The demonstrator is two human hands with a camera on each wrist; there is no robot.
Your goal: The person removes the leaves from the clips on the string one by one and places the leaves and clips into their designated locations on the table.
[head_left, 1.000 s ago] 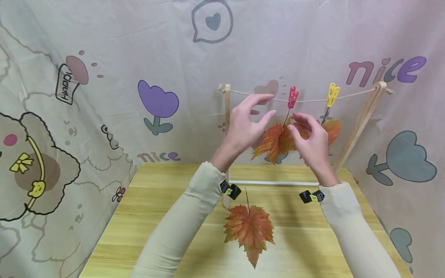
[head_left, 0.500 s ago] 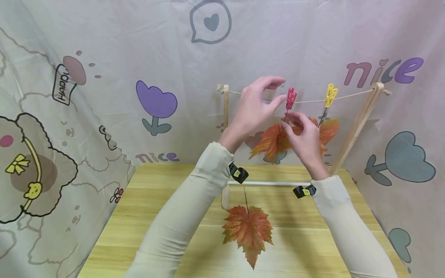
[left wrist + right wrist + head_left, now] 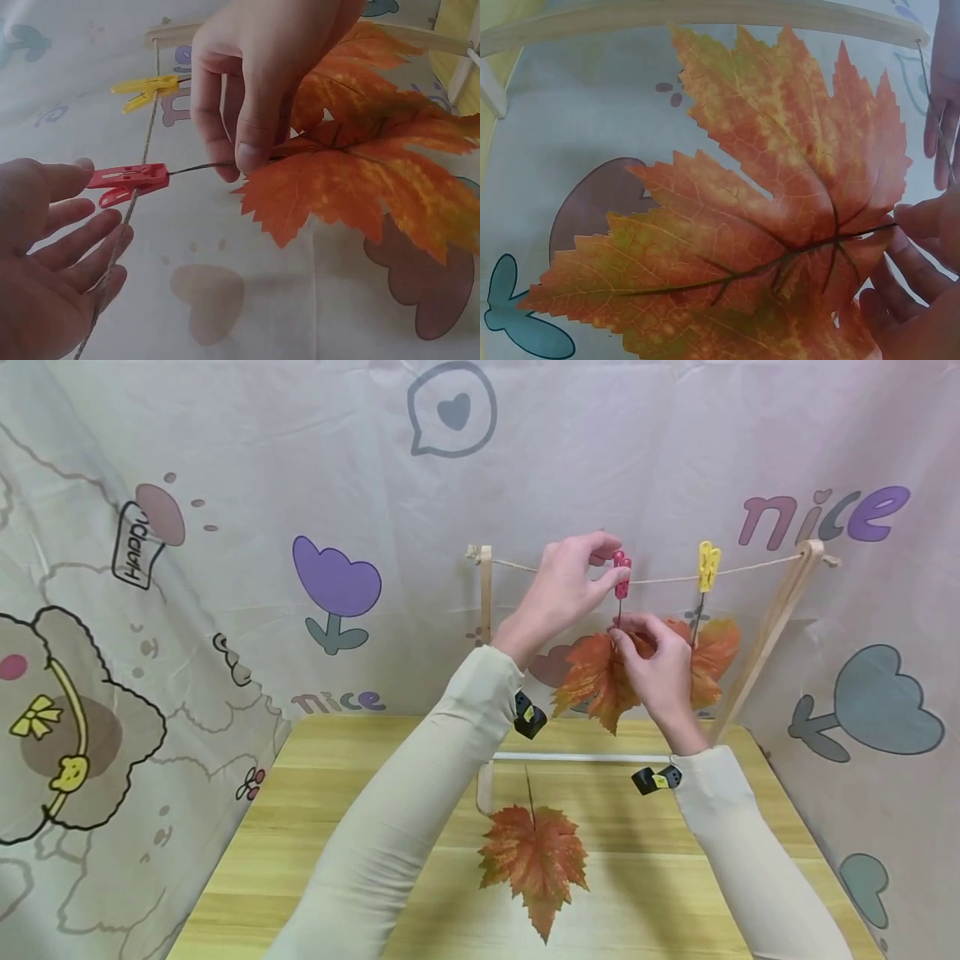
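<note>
Cloth [image 3: 450, 493]: pale, printed with flowers, behind the left hand [image 3: 566, 578] and the right hand [image 3: 658, 662].
Table [image 3: 315, 827]: of light wood, lower than both hands.
Wooden frame [image 3: 765, 649]: one side is to the left of the left hand, the other to the right of the right hand.
Rope [image 3: 675, 580]: it passes behind the left hand in the head view, and above the right hand.
Lying leaf [image 3: 536, 860]: on the table, below both hands.
Held leaf [image 3: 596, 681]: orange, hanging at the right hand.
Far leaf [image 3: 717, 653]: to the right of the right hand, partly behind it.
Left hand: partly open, fingers spread, thumb tip at the red clip [image 3: 139, 176]; I cannot tell if it presses.
Right hand: thumb and finger are closed, pinching the stem [image 3: 196, 167] of the held leaf.
Red clip: on the rope, above the right hand, with the stem at its lower end.
Yellow clip [image 3: 708, 567]: on the rope, higher than the right hand and to its right.
</note>
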